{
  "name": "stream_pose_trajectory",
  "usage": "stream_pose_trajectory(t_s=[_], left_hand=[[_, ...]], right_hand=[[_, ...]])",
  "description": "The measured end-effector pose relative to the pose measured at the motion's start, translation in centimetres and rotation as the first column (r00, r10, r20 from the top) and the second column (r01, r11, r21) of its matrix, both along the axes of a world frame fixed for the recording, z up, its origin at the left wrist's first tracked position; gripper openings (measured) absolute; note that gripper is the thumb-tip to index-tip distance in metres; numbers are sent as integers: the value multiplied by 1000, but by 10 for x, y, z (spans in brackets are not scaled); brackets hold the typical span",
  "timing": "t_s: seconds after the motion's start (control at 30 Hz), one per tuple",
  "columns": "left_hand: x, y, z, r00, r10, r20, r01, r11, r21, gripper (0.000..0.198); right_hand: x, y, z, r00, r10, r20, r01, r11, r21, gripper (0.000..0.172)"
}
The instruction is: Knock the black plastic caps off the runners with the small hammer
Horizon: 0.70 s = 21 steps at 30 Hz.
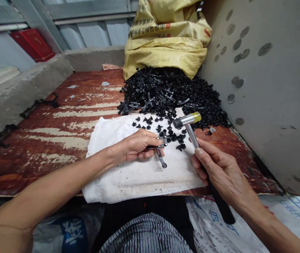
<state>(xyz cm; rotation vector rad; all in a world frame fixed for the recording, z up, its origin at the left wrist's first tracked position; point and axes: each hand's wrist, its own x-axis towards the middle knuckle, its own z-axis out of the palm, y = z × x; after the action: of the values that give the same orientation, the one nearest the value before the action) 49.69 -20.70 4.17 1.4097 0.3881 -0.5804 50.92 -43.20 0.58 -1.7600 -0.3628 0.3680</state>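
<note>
Over the white cloth [139,175], the left hand [136,146] is closing its thumb and fingers on a black jointed piece [160,154], so this hand is the nearer one to it. One narrow arm of the piece is pointing back toward the person's body. To the right, the right hand [222,168] is gripping a hammer [192,135] around its handle. That handle is slanting away from the person and leftward, and the hammer head [186,120] is standing to the right of the piece and farther out, apart from it. Beyond the left hand, small black studs [180,146] are lying scattered on the cloth; farther still, a heap of black parts [160,91] is spreading from under a yellow sack [165,49].
</note>
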Motion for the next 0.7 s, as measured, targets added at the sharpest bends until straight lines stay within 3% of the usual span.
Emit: stream_pose_trajectory(t_s=[0.17, 0.4, 0.5, 0.7], left_hand=[[-2, 0, -1, 1000, 19, -3, -19, 1000, -1, 31], [-10, 3, 4, 982, 44, 184, -56, 997, 58, 15], [-14, 2, 6, 993, 23, 120, -30, 998, 56, 10], [-14, -7, 3, 998, 50, 31, -49, 999, -23, 20]], right_hand=[[1, -1, -2, 1000, 13, 11, -13, 1000, -1, 36], [2, 0, -1, 999, 22, 29, -22, 1000, 0, 26], [2, 0, 1, 999, 21, 27, -21, 1000, -5, 27], [1, 0, 2, 999, 12, 32, -12, 1000, 1, 27]])
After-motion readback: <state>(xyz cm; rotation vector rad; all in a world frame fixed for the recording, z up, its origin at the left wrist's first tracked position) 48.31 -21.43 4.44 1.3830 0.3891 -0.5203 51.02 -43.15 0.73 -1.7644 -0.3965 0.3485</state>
